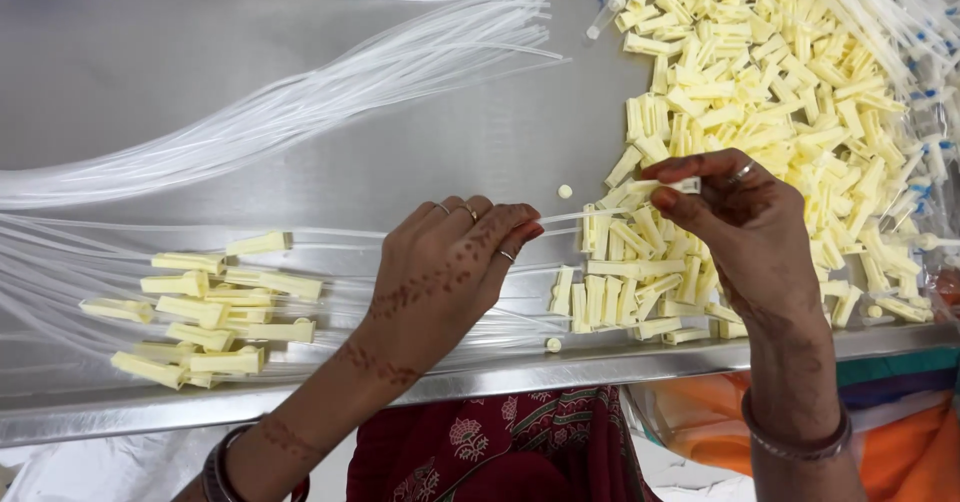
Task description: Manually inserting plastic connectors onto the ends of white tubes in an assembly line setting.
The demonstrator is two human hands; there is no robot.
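My right fingertips (672,194) pinch one pale yellow clip (688,185); my left hand (455,262) grips a clear tube (572,218) between thumb and forefinger, its free end pointed at the clip and just short of it. Judged step: threading tube into clip. Next move calls for lining the tube end square with the clip's opening, then pushing through. Loose clips (760,92) lie heaped at right; finished ones (200,312) sit on tubes at left, all on the steel table (120,62).
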